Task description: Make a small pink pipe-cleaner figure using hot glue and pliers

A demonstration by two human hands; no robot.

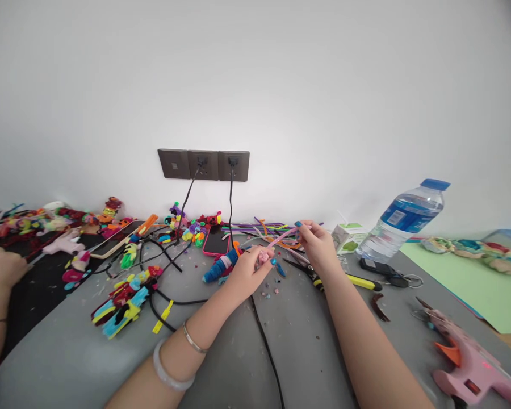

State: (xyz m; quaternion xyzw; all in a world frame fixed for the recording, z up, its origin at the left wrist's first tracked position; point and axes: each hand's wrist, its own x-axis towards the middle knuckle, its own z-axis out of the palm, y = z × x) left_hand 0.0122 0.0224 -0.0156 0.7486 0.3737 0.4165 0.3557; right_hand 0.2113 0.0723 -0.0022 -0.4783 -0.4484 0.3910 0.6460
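My left hand (251,271) is closed on a small pink pipe-cleaner figure (263,257) above the grey table. From the figure a long pink pipe cleaner (282,235) runs up and to the right. My right hand (317,244) pinches the far end of that strand between thumb and fingers. Just left of my left hand lies a blue pipe-cleaner bundle (215,270) with a paler band around it. Small loose crumbs and a blue piece (280,268) are scattered below the hands. Pliers (309,271) rest beside my right wrist.
A water bottle (402,218) leans by a small green-and-white box (350,236). A pink glue gun (472,358) lies at right, near a box cutter (364,282). Black cables (266,341) cross the table. Several colourful pipe-cleaner figures (125,298) lie left; another person's hand (2,267) is there.
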